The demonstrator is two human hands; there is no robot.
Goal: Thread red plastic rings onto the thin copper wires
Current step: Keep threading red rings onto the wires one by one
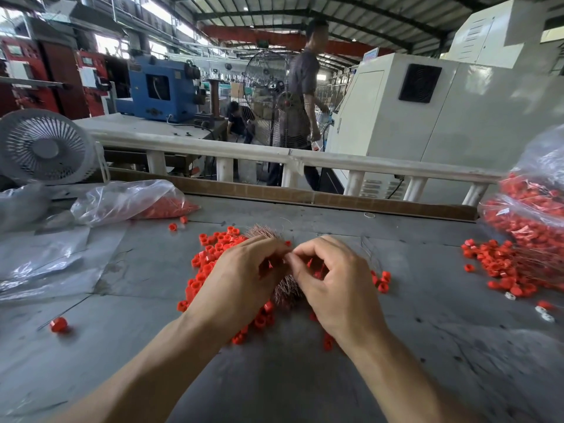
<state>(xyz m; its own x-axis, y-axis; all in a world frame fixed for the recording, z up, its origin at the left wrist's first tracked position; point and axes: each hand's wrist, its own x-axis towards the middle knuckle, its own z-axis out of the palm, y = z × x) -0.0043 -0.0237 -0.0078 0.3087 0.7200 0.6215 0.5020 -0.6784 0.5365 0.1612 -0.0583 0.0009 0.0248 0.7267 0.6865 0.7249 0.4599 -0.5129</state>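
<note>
Your left hand [244,270] and right hand [329,276] met over the middle of the bench [427,346], fingers curled, tips almost touching. Each grip looked pinched on something very small, most likely a wire end and a ring, but your own fingers hid it, so I could not tell for certain what either one held. The bundle of thin copper wires [287,291] lay beneath and between your hands, its far end fanning out beyond your left knuckles, and the loose red rings [210,254] were heaped around it, mostly to your left. The risks, as I judged them: a wire that fine could bend or kink if you pushed the ring on off-axis; a ring could slip from the pinch and be lost in the heap; and with your palms so near the bundle, a stray strand could snag and drag others out of line. The bench itself was a scuffed grey sheet with a cardboard strip along the far edge. An open plastic bag of rings [131,203] sat far left, a fuller bag [531,203] far right with strung rings [503,264] spilled before it, and one ring on a wire [58,325] lay alone near left. A small desk fan [45,148] stood at the back left. Beyond the white railing [274,157] lay a factory hall with machines, and a person [302,102] walked past.
</note>
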